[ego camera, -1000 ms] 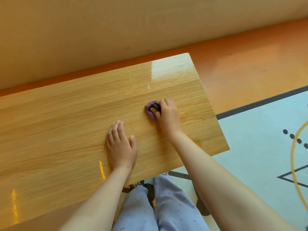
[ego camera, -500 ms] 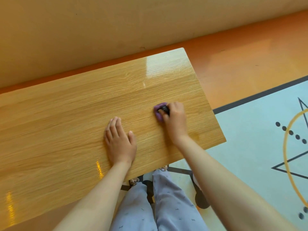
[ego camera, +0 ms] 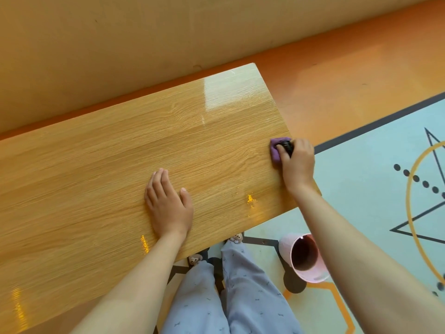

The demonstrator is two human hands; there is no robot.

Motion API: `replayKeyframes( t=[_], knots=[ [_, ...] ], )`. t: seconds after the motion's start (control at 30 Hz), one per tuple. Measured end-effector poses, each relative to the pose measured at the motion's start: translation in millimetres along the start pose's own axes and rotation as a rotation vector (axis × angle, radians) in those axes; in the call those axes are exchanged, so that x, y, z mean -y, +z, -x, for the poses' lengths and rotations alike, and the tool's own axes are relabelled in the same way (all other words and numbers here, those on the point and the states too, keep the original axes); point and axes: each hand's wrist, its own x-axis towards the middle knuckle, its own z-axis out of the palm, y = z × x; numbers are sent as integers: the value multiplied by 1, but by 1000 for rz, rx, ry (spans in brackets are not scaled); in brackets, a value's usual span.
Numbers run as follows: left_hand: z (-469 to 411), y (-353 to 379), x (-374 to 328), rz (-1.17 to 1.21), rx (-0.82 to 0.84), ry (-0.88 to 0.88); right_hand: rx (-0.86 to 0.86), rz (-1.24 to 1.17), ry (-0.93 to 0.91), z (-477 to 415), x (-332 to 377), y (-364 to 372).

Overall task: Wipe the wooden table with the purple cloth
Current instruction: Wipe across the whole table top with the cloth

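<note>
mid-wipe step. my right hand (ego camera: pixel 298 162) has its grip clamped on the purple cloth (ego camera: pixel 275 153), pressed at the right edge of the tabletop (ego camera: pixel 96 177). left hand (ego camera: pixel 168 203) lies flat, fingers straight, bracing. next, i judge, a firm sweep leftward.

Free: left half and rear strip of wooden table (ego camera: pixel 91 169).
Blocked: front centre, occupied by left hand (ego camera: pixel 168 206) (laid flat).
</note>
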Motion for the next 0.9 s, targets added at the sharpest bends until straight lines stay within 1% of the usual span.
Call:
replayKeyframes(
  t=[0.07, 0.23, 0.33, 0.4, 0.5, 0.6, 0.67, 0.73, 0.8, 0.9],
  knots=[
    [1, -1, 0, -1, 0, 0, 13, -8, -35, 18, 18, 9],
    [0, 0, 0, -9, 1, -1, 217, -94, -245, 103, 78, 41],
    [1, -1, 0, -9, -5, 5, 261, -94, -364, 124, 83, 43],
    [1, -2, -1, -12, -1, 5, 241, -133, -328, 111, 68, 36],
    [1, -1, -1, -15, 6, 1, 128, -156, -130, 77, 27, 15],
    [1, -2, -1, -23, 15, 1, 9, -87, 9, 49, -19, -11],
    [1, -2, -1, -34, 22, 2, -23, -47, 65, 45, -32, -19],
    [0, -2, -1, -40, 23, 2, -31, -56, 90, 53, -28, -14],
    [0, -2, -1, -37, 15, 6, -1, -99, 70, 70, -10, -4],
    [0, -2, 0, -35, 12, 13, 117, -155, -54, 109, 23, 14]
  ],
)
